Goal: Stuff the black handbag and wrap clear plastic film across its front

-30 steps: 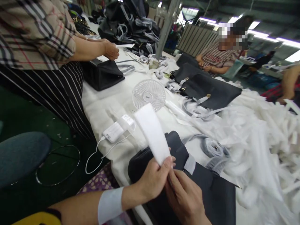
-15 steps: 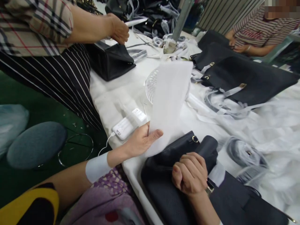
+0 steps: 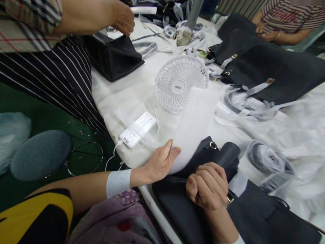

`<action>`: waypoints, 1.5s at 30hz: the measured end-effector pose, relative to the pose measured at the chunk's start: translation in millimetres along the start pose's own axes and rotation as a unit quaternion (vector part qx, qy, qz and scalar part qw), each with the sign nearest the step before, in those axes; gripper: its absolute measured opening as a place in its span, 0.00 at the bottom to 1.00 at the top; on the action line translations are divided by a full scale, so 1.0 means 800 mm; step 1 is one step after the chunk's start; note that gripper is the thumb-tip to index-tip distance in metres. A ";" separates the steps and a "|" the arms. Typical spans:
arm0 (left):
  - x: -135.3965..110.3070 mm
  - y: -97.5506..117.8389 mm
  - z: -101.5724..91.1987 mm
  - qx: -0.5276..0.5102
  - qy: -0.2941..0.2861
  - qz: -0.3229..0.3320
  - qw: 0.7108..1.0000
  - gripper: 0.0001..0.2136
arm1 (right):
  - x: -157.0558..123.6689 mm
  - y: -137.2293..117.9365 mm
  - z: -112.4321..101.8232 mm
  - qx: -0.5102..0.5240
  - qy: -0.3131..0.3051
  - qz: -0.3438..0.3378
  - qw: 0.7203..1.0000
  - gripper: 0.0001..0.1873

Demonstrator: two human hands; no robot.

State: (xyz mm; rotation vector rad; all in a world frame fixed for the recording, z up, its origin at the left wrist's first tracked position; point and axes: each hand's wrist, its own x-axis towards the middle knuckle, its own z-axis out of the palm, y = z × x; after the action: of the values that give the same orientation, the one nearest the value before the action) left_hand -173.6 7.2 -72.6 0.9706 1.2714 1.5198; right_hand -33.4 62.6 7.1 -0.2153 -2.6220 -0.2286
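My left hand [image 3: 162, 161] pinches the lower end of a thin white foam sheet [image 3: 196, 117] between thumb and fingers. The sheet stands up from the hand, slanting right, in front of a small white fan. Under my right hand [image 3: 208, 186] lies a black handbag [image 3: 170, 203] on the table's near edge. That hand is closed in a fist at the bag's upper edge, gripping it; the inside of the fist is hidden. Beside the fist are a gold ring on the bag and a rolled black part.
The fan [image 3: 181, 83] stands mid-table, with a white power bank [image 3: 138, 130] and cable to its left. A co-worker's hand [image 3: 124, 18] touches another black bag [image 3: 114, 59]. More black bags [image 3: 274, 67] and wrapped straps [image 3: 266, 157] lie right. A round stool [image 3: 42, 156] stands left.
The foam sheet in my left hand has moved down and to the right, uncovering the fan. My right hand stays almost in place on the handbag. The view has shifted slightly.
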 end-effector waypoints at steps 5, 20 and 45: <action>-0.017 0.001 -0.001 0.045 -0.007 0.013 0.999 0.16 | -0.001 0.000 0.001 -0.007 -0.001 0.007 1.000 0.10; 0.005 0.024 -0.015 0.441 -0.239 0.120 0.857 0.12 | -0.002 0.000 -0.003 -0.073 0.010 0.038 0.997 0.08; 0.019 0.043 -0.039 0.351 -0.312 0.122 0.874 0.12 | 0.003 0.010 0.013 -0.124 -0.172 0.115 0.970 0.12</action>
State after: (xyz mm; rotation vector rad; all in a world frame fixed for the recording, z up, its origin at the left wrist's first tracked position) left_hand -212.5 10.9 -43.7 1.9668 1.2410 0.7519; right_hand -38.6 72.5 -0.2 -0.6964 -2.8700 -0.4770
